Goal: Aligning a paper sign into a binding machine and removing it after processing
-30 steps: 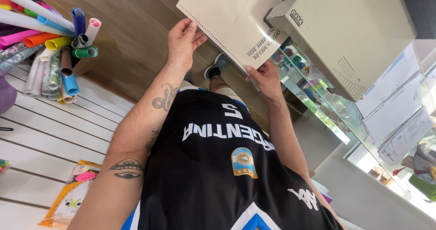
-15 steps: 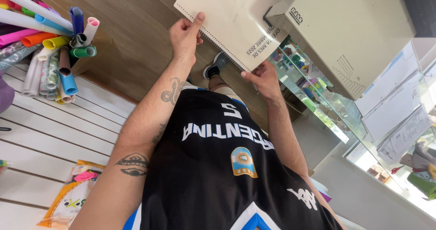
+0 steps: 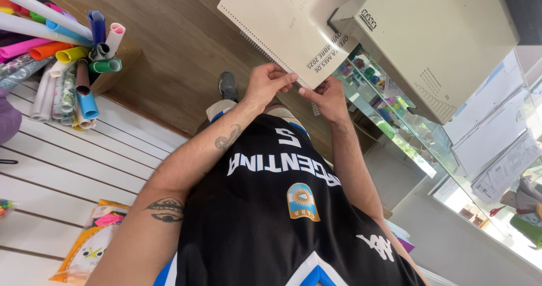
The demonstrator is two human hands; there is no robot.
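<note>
Your left hand and right hand each pinch the near corner of the punched paper stack, whose far edge sits in the binding machine. Keep both grips firm and the sheets square, so the holes along the edge stay aligned.

A brown wooden floor is seen. White wall slats are hung with coloured paper rolls. A glass counter is lit brightly.
</note>
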